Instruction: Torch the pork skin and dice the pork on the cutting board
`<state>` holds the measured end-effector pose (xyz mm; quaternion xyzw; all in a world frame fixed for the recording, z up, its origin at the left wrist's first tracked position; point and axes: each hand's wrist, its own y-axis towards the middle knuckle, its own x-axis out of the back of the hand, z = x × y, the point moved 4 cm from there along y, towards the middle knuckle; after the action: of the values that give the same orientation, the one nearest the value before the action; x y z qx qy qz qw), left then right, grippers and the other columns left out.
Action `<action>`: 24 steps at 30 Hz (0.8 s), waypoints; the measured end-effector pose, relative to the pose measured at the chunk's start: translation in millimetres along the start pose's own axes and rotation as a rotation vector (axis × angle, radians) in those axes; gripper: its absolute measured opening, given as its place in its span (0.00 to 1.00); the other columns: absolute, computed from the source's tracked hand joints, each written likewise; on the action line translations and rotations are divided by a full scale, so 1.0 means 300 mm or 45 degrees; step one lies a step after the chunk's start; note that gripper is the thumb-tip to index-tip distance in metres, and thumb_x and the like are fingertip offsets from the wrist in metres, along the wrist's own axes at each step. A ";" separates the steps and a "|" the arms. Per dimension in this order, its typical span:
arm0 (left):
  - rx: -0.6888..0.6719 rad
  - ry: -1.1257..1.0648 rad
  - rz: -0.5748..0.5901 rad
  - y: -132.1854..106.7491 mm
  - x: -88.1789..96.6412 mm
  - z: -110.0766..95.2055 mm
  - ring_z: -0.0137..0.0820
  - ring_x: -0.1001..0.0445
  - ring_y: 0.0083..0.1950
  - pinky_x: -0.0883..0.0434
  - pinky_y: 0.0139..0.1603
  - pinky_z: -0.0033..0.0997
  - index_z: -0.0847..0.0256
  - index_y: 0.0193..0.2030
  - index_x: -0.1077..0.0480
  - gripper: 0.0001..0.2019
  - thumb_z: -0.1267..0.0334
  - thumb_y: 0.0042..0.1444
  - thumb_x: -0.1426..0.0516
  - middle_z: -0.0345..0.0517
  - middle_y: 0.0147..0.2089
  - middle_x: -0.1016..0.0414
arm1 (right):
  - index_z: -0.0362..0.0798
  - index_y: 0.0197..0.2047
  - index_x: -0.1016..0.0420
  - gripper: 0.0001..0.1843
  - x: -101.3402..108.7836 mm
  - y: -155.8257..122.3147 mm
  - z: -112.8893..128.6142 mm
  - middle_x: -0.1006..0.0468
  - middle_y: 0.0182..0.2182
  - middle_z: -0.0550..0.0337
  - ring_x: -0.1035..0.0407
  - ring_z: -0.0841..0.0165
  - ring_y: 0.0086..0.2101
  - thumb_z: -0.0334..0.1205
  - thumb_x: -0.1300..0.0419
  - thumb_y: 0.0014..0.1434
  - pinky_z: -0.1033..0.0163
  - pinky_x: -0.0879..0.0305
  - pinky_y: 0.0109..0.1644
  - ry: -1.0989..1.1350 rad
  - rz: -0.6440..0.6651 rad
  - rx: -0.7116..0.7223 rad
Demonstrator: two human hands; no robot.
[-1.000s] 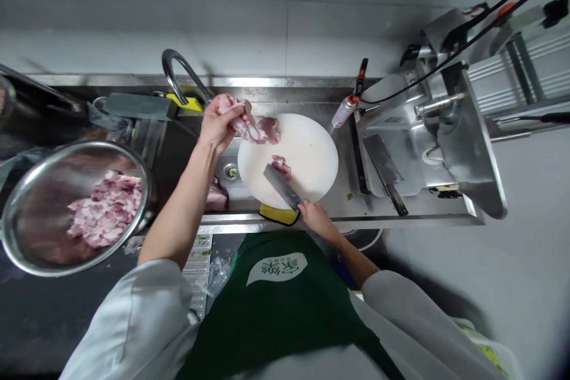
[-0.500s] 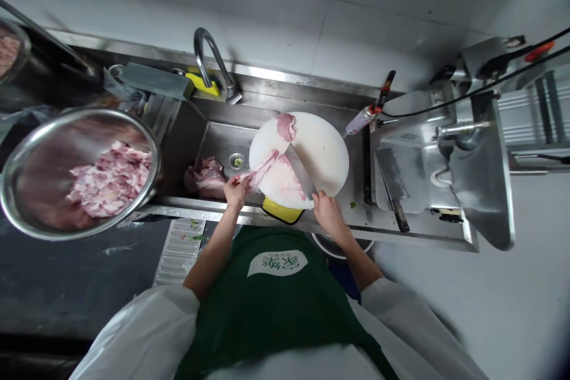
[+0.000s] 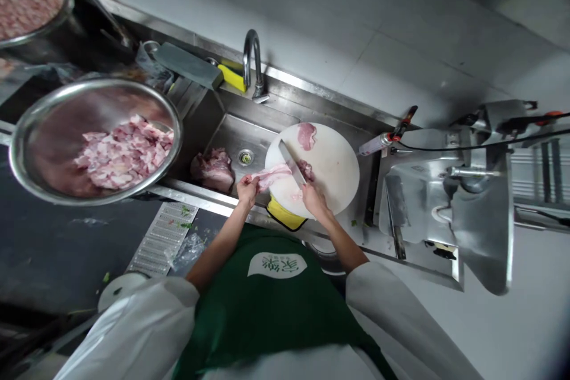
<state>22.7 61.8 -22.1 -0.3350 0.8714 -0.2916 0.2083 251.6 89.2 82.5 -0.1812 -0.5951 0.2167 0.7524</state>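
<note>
My left hand (image 3: 247, 189) is closed on the left end of a long strip of raw meat (image 3: 272, 177), which reaches onto a round white cutting board (image 3: 341, 190). In my right hand (image 3: 315, 199) is the handle of a cleaver (image 3: 291, 163), its blade slanting across the strip's right end. Just right of the blade lies a small piece of meat (image 3: 306, 170), partly hidden by it. Another pinkish piece of meat (image 3: 307, 136) rests near the board's far edge. A larger chunk of raw meat (image 3: 214, 170) sits in the sink, left of my left hand.
The board spans the steel sink (image 3: 234, 130), with a yellow cloth-like thing (image 3: 285, 215) under its near edge. A faucet (image 3: 253, 59) rises behind. Left stands a steel bowl (image 3: 20, 154) of cut meat; right, a second cleaver (image 3: 394, 208) lies by a slicing machine (image 3: 481, 208).
The camera view has turned and shifted. The cleaver now lies across the meat strip, which has moved farther onto the board, and a piece shows right of the blade.
</note>
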 end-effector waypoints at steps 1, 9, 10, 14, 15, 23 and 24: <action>-0.002 -0.006 0.005 0.003 -0.001 0.002 0.19 0.41 0.14 0.34 0.17 0.21 0.59 0.35 0.36 0.16 0.65 0.46 0.32 0.26 0.19 0.35 | 0.42 0.58 0.26 0.21 0.003 -0.020 -0.034 0.18 0.49 0.40 0.22 0.54 0.50 0.42 0.55 0.77 0.58 0.33 0.51 -0.024 0.022 -0.026; -0.004 -0.013 0.056 -0.001 0.007 0.024 0.18 0.43 0.14 0.41 0.15 0.20 0.59 0.34 0.35 0.15 0.65 0.47 0.32 0.27 0.19 0.34 | 0.41 0.60 0.31 0.26 0.166 -0.110 0.052 0.17 0.41 0.43 0.22 0.56 0.43 0.45 0.63 0.79 0.59 0.34 0.47 0.065 -0.422 -0.026; -0.003 -0.017 0.058 -0.004 0.008 0.024 0.18 0.43 0.14 0.42 0.15 0.20 0.59 0.35 0.35 0.14 0.65 0.48 0.32 0.28 0.19 0.34 | 0.40 0.62 0.32 0.27 0.157 -0.101 0.081 0.18 0.42 0.42 0.22 0.55 0.44 0.46 0.65 0.79 0.59 0.33 0.48 0.105 -0.468 -0.002; 0.000 -0.012 0.100 -0.017 0.010 0.023 0.18 0.44 0.14 0.47 0.14 0.19 0.59 0.34 0.35 0.16 0.63 0.47 0.31 0.28 0.19 0.33 | 0.36 0.66 0.34 0.27 0.027 -0.015 0.137 0.21 0.51 0.34 0.24 0.52 0.53 0.43 0.62 0.78 0.55 0.33 0.56 0.120 -0.317 0.039; -0.003 -0.002 0.119 -0.020 0.007 0.023 0.18 0.44 0.14 0.48 0.14 0.19 0.59 0.35 0.35 0.17 0.62 0.47 0.30 0.30 0.20 0.32 | 0.37 0.66 0.34 0.26 -0.011 0.012 0.135 0.21 0.52 0.34 0.25 0.51 0.54 0.42 0.60 0.77 0.54 0.33 0.57 0.106 -0.237 0.039; -0.008 0.079 0.132 0.011 -0.035 -0.023 0.20 0.42 0.15 0.47 0.14 0.19 0.58 0.32 0.35 0.21 0.55 0.44 0.28 0.29 0.19 0.35 | 0.38 0.65 0.31 0.24 -0.087 0.036 0.034 0.20 0.50 0.38 0.24 0.53 0.50 0.41 0.54 0.75 0.54 0.31 0.54 0.161 -0.118 0.055; -0.015 0.051 0.105 0.024 -0.031 -0.040 0.20 0.42 0.15 0.47 0.14 0.19 0.58 0.32 0.36 0.21 0.55 0.44 0.28 0.29 0.19 0.34 | 0.39 0.65 0.30 0.24 -0.097 0.000 0.011 0.19 0.49 0.39 0.23 0.53 0.49 0.42 0.54 0.75 0.54 0.30 0.53 0.156 -0.102 0.047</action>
<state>18.9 77.0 -16.2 -0.2942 0.8901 -0.2842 0.2008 242.6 73.7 59.6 -0.1563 -0.5507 0.1857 0.7986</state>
